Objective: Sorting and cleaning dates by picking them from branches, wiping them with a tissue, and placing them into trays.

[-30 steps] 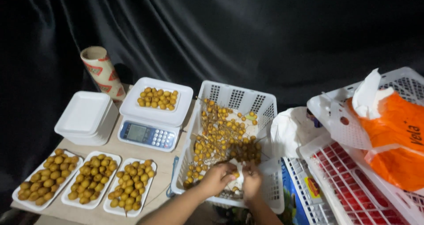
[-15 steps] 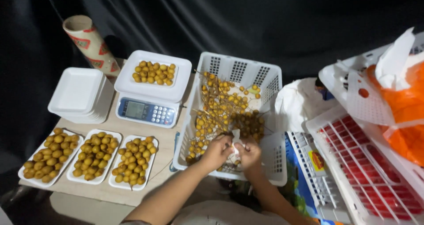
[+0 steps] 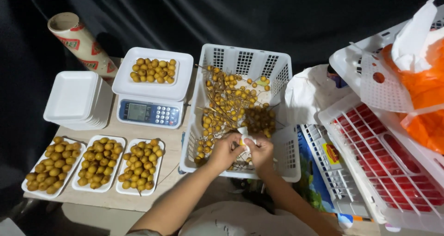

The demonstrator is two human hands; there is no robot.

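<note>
Small round yellow-brown fruit, light and easily bruised, sits pinched at its stem between left hand and right hand over the white plastic basket.

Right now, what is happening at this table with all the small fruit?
A person works with both hands over a white plastic basket full of small yellow-brown fruit on twigs. The left hand and the right hand meet at a small white thing; what it is cannot be told. Beside the basket, a digital scale carries a tray of picked fruit. Three filled trays lie in a row in front, and a stack of white trays stands next to the scale.
</note>
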